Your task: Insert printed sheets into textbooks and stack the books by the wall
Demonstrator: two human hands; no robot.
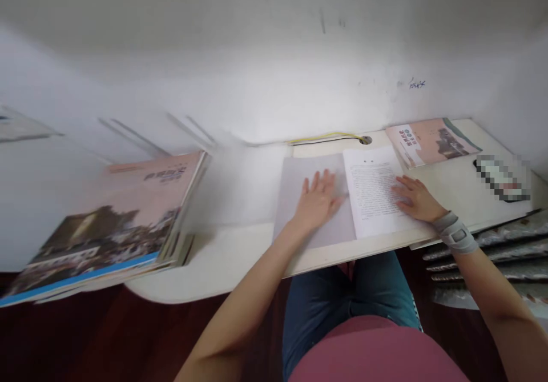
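An open booklet or pair of sheets lies on the white desk [222,256], with a plain grey page [336,230] on the left and a printed text page [372,191] on the right. My left hand [317,202] rests flat on the grey page, fingers spread. My right hand [417,199] lies across the right part of the printed page, its fingers slightly curved. Neither hand grips anything. A grey wrist brace [456,233] wraps my right wrist. Behind the printed page lies a pink book [432,142].
A tall, blurred stack of pink books [115,222] overhangs the desk's left end. A pixelated object [503,177] lies at right. A yellow cable [325,137] runs to a desk hole [365,140]. Shiny packages [492,256] sit below right, and a wall stands behind.
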